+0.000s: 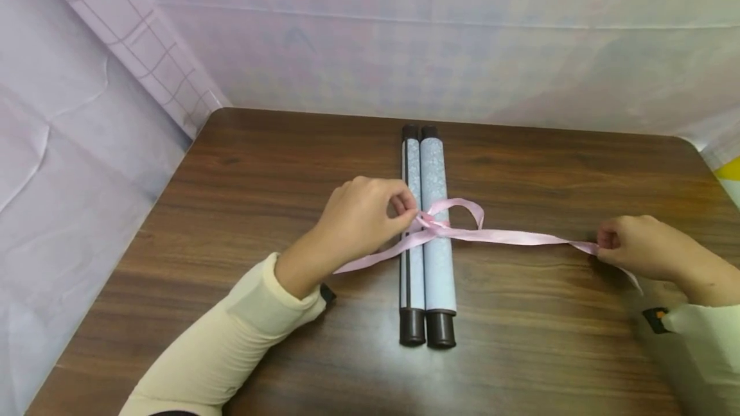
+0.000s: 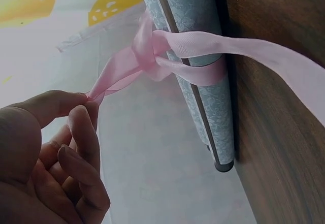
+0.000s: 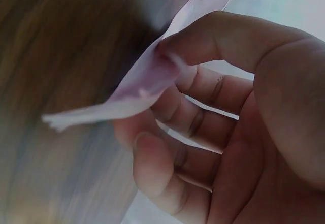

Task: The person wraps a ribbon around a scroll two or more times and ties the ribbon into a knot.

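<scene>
Two pale blue patterned rolls, like a scroll (image 1: pixel 440 278) rolled from both ends, lie side by side with dark end knobs. A pink ribbon (image 1: pixel 514 237) goes around their middle and is knotted on top. A ribbon loop stands out to the right of the knot; a loose tail trails left beneath my left wrist. My left hand (image 1: pixel 364 214) pinches a folded part of the ribbon (image 2: pixel 122 71) just left of the knot, between thumb and index finger. Far to the right, my right hand (image 1: pixel 647 246) pinches the other tail near its frayed end (image 3: pixel 76 116), drawn out nearly straight.
The brown wooden table (image 1: pixel 260 165) has a rounded far edge against a pale checked backdrop (image 1: pixel 405 50). A white sheet (image 1: pixel 58 146) hangs along the left side. Something yellow (image 1: pixel 730 169) shows at the right edge.
</scene>
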The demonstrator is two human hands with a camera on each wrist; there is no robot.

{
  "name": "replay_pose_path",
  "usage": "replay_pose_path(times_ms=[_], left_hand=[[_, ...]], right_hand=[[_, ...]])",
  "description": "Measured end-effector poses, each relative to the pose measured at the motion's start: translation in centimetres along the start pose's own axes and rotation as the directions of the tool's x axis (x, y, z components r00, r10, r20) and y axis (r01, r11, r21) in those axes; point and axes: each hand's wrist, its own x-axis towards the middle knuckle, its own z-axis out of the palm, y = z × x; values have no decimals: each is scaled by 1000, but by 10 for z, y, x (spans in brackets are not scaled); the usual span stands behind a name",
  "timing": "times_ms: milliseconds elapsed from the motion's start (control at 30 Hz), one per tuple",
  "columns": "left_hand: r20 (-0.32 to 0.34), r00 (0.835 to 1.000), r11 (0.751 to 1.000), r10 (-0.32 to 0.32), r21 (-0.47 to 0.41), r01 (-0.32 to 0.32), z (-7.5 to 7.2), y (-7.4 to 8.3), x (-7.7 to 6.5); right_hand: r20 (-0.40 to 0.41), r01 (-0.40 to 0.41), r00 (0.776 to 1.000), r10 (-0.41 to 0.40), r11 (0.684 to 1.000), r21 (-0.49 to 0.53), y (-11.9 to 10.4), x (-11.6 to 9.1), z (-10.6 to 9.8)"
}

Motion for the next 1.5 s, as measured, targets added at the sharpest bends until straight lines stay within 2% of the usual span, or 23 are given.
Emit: replay_pose_path(times_ms=[100, 367, 467, 600, 733, 867, 967, 1033, 1133, 1233, 1300, 1367, 1500], left_hand=[[4, 1000, 1000, -2, 0, 2, 0, 1, 1], [15, 1000, 1000, -23, -7, 23, -2, 1, 1], [18, 1000, 1000, -26, -3, 26, -2, 2, 1], [22, 999, 1000, -30, 5, 30, -2, 1, 1], [29, 999, 999, -32, 8, 31, -2, 1, 0], [38, 999, 999, -37, 8, 37, -2, 1, 1], [38, 999, 999, -35, 6, 35, -1, 1, 1], [35, 999, 1000, -29, 8, 29, -1, 1, 2], [27, 999, 1000, -18, 14, 18, 0, 0, 2], [23, 1000, 1000, -10, 17, 9, 1, 0, 2], [22, 1000, 1000, -5, 20, 5, 1, 0, 2], [21, 1000, 1000, -1, 23, 0, 1, 0, 2], [19, 1000, 1000, 7, 25, -7, 2, 0, 2]], right_hand=[[21, -48, 999, 48, 999, -11, 13, -4, -1], [24, -88, 996, 89, 994, -57, 41, -20, -1], [21, -81, 996, 83, 994, -72, 44, -22, -3], [13, -34, 999, 35, 996, -86, 35, -22, -11], [-35, 7, 999, -10, 995, -100, 4, -17, -19], [-80, 25, 996, -31, 996, -85, -43, -6, -24], [-139, 86, 986, -97, 993, -84, -80, 2, -23], [-189, 149, 968, -164, 985, -92, -104, 7, -20], [-272, 243, 925, -266, 963, -116, -134, 16, -13], [-339, 311, 877, -340, 940, -138, -157, 23, -7], [-364, 341, 855, -371, 929, -146, -169, 28, -4], [-376, 357, 842, -387, 922, -148, -177, 32, -1], [-377, 371, 836, -398, 917, -146, -188, 39, 5]])
